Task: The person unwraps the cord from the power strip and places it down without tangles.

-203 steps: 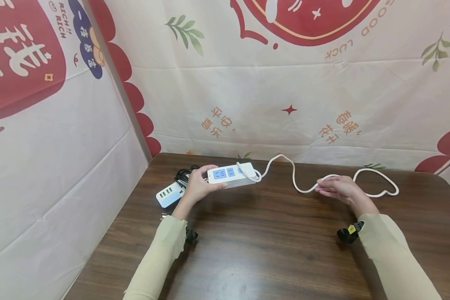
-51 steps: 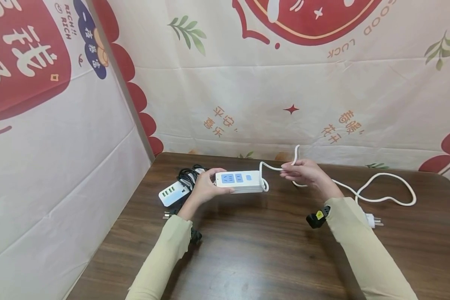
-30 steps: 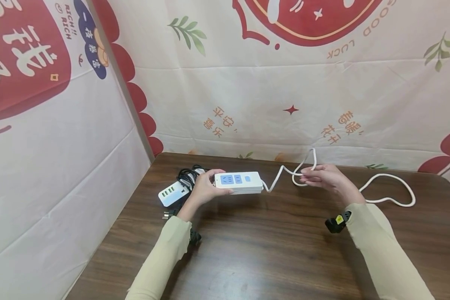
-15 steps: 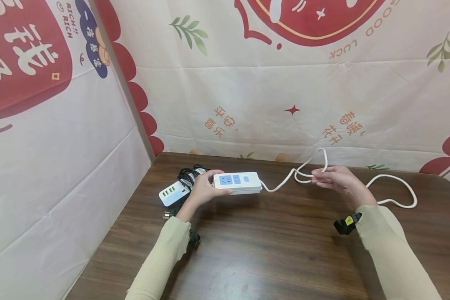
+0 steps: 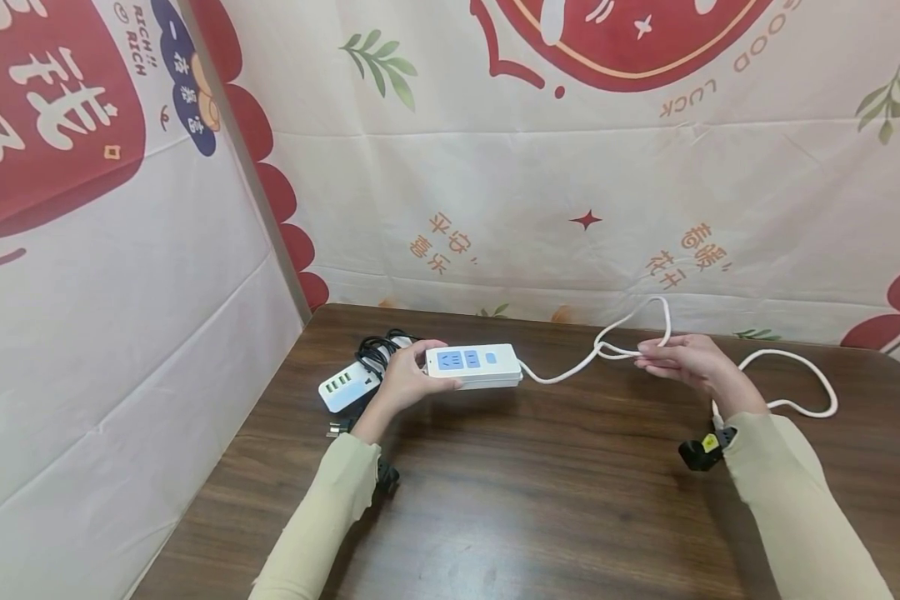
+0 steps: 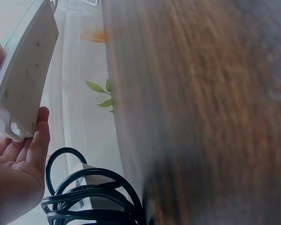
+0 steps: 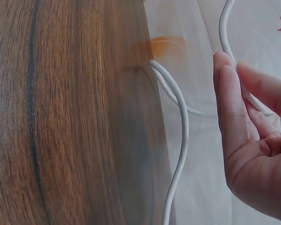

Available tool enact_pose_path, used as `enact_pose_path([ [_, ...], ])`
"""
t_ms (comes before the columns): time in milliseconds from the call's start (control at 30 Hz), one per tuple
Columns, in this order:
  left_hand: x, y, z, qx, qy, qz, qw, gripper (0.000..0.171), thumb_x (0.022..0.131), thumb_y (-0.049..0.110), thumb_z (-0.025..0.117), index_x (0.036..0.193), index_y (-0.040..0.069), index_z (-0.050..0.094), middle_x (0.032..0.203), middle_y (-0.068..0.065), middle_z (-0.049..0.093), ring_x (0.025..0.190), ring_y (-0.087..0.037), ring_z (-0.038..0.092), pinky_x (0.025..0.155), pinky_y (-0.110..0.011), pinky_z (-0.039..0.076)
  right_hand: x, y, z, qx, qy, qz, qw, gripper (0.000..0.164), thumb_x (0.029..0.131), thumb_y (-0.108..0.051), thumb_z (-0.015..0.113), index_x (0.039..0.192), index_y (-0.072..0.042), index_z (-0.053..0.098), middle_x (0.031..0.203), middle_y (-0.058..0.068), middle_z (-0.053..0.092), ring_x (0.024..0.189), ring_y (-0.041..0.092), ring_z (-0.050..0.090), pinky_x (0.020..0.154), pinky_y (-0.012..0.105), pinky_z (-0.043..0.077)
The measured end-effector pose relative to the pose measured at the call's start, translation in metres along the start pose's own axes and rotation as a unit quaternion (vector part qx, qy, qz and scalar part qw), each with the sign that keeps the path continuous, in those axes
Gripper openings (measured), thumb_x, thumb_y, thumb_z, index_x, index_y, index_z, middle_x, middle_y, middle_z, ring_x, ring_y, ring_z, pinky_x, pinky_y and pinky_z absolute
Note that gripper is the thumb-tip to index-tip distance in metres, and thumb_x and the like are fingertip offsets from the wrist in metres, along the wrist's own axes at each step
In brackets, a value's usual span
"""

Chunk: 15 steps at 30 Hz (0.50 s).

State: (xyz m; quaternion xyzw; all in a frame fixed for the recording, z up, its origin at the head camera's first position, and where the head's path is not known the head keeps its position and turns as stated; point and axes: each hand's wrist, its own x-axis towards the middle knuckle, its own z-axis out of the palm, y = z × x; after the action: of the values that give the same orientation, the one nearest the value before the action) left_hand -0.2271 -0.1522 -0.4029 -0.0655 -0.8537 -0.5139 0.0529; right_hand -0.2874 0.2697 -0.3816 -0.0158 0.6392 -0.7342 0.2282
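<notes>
You look to be arranging the white cord (image 5: pixel 562 377) of the power strip (image 5: pixel 472 367), one hand steadying the body while the other draws the cord out to the right. Your left hand (image 5: pixel 407 377) grips the strip's left end, thumb on the near side and fingers on the far side; the left wrist view shows its underside, raised clear of the desk (image 5: pixel 540 508). Your right hand (image 5: pixel 692 364) is narrow, pinching the cord between thumb and fingertips. The strip sits over the far part of the desk, left of centre; the cord leaves its right end, crosses itself just left of your right hand, and lies in a wide bend farther right. The next move probably calls for holding the strip steady and opening out that crossing before gathering any length.

Counting up, you have two strips: the one in your grip and a second strip (image 5: pixel 347 387) lying to the left, partly behind your left hand. There is one white cord, one bundled black cable (image 5: pixel 373 350) over the second strip, and one dark plug (image 5: pixel 342 427) near it. Your right wrist hides the white cord's end, so you cannot tell its plug.
</notes>
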Motion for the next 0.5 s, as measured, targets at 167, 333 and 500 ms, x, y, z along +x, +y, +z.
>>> enact_pose_path([
  [167,0.0,0.0,0.0,0.001,0.002,0.003,1.0,0.059,0.057,0.022,0.087,0.109,0.011,0.061,0.099,-0.001,0.062,0.088,-0.016,0.058,0.075,-0.03,0.046,0.001,0.002,0.0,0.016,-0.007,-0.005,1.0,0.017,0.086,0.003,0.056,0.078,-0.008,0.068,0.077,0.008,0.069,0.074,0.015,0.067,0.069,0.024,0.051],
  [333,0.001,0.0,0.002,-0.013,0.004,0.013,0.9998,0.058,0.057,0.02,0.087,0.109,0.009,0.061,0.099,-0.002,0.063,0.086,-0.015,0.058,0.074,-0.028,0.046,0.006,0.005,0.006,0.027,-0.008,-0.009,1.0,0.02,0.088,0.002,0.055,0.078,-0.008,0.069,0.077,0.008,0.07,0.074,0.015,0.067,0.069,0.025,0.052],
  [500,0.001,0.003,0.003,-0.027,-0.001,0.015,0.9995,0.06,0.058,0.02,0.086,0.111,0.008,0.06,0.102,-0.004,0.063,0.088,-0.015,0.058,0.075,-0.029,0.047,0.01,0.006,0.016,0.029,-0.021,-0.016,0.999,0.019,0.089,0.0,0.053,0.08,-0.008,0.068,0.078,0.007,0.069,0.075,0.015,0.067,0.07,0.025,0.051],
])
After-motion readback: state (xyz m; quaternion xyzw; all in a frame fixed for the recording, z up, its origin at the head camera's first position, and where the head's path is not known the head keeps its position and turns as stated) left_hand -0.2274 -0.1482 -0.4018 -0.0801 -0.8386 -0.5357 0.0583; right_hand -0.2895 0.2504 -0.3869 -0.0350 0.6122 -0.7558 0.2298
